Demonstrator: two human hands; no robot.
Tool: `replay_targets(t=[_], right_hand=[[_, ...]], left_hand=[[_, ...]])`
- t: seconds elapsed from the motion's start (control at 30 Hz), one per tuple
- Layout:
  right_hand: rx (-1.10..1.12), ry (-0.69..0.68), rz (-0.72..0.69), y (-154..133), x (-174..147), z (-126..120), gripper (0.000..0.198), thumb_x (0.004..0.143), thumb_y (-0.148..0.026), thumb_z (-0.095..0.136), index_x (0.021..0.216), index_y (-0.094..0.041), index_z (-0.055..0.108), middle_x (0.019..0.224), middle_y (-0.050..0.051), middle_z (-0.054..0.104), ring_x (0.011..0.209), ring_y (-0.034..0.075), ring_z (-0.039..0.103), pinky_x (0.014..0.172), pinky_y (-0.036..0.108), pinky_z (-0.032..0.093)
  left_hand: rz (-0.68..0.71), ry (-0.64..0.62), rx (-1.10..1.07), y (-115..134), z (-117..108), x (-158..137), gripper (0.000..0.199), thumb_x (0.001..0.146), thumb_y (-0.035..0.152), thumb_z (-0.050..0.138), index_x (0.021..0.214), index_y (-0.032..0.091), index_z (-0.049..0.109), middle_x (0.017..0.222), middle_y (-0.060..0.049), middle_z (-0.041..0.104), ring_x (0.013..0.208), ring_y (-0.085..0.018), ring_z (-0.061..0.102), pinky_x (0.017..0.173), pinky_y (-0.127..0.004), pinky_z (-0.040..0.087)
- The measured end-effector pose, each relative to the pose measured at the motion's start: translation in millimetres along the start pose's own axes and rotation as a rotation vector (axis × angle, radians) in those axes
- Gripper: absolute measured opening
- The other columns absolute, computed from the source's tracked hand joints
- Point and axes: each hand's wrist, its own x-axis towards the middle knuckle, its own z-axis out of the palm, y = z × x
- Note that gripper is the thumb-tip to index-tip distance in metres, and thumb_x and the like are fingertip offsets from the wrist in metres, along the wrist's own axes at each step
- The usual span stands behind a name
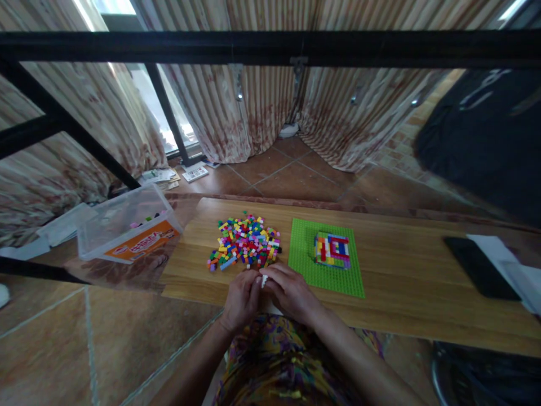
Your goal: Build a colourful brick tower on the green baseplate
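Close to the table's front edge, my left hand [244,297] and my right hand [291,288] meet with fingers drawn together. A small white toy brick [264,280] shows between them, pinched by the right fingers, while the left fingertips press against its other side. Just beyond the hands lies a loose heap of coloured toy bricks [247,239]. To the right is a flat green baseplate [302,248], carrying a low multicoloured brick structure [332,251] with an opening in its top.
A clear plastic box [95,234] with an orange label and a few bricks inside stands left of the wooden table [401,265]. A black flat object [479,265] and white papers [494,248] lie at the right end. A dark metal bar [270,48] crosses above.
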Motion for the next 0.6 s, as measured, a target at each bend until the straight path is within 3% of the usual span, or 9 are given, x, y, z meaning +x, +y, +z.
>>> replay_targets(t=[0.17, 0.27, 0.4, 0.5, 0.6], right_hand=[[-0.069, 0.016, -0.017, 0.7, -6.2, -4.9, 0.019, 0.097, -0.027, 0.049, 0.102, -0.022, 0.066, 0.094, 0.006, 0.069, 0.086, 0.017, 0.063, 0.078, 0.03, 0.052], [-0.097, 0.084, -0.001, 4.4, -13.5, -17.4, 0.02, 0.098, -0.028, 0.048, 0.103, -0.022, 0.067, 0.095, 0.006, 0.069, 0.086, 0.017, 0.064, 0.078, 0.03, 0.053], [-0.138, 0.338, 0.161, 22.0, -26.9, -53.4, 0.024, 0.098, -0.028, 0.047, 0.108, -0.023, 0.068, 0.097, 0.008, 0.07, 0.09, 0.019, 0.066, 0.079, 0.033, 0.054], [-0.186, 0.484, 0.287, 44.2, -37.5, -86.6, 0.025, 0.095, -0.037, 0.051, 0.101, -0.023, 0.071, 0.099, 0.007, 0.07, 0.091, 0.02, 0.066, 0.081, 0.035, 0.054], [-0.21, 0.579, 0.424, 66.5, -44.7, -110.8, 0.032, 0.09, -0.048, 0.056, 0.092, -0.021, 0.074, 0.094, 0.008, 0.069, 0.082, 0.02, 0.065, 0.07, 0.033, 0.053]], left_hand=[[-0.007, 0.015, 0.005, -4.2, 1.0, 1.3, 0.033, 0.099, 0.03, 0.035, 0.071, 0.019, 0.049, 0.066, 0.0, 0.051, 0.066, -0.014, 0.051, 0.064, -0.026, 0.039], [-0.01, 0.029, 0.033, -4.3, 3.3, 1.7, 0.033, 0.098, 0.031, 0.036, 0.071, 0.019, 0.05, 0.067, 0.0, 0.052, 0.067, -0.014, 0.051, 0.064, -0.026, 0.039], [-0.021, 0.038, 0.053, -2.6, 5.4, 2.0, 0.032, 0.097, 0.031, 0.039, 0.07, 0.019, 0.05, 0.067, 0.0, 0.053, 0.067, -0.014, 0.052, 0.065, -0.026, 0.04], [-0.019, 0.043, 0.057, -2.4, 5.8, 2.5, 0.029, 0.096, 0.031, 0.041, 0.075, 0.018, 0.055, 0.069, -0.001, 0.057, 0.068, -0.015, 0.055, 0.067, -0.027, 0.042], [-0.019, 0.037, 0.063, -2.6, 5.2, 2.9, 0.028, 0.095, 0.032, 0.042, 0.076, 0.018, 0.057, 0.071, -0.001, 0.059, 0.069, -0.015, 0.057, 0.068, -0.027, 0.043]])
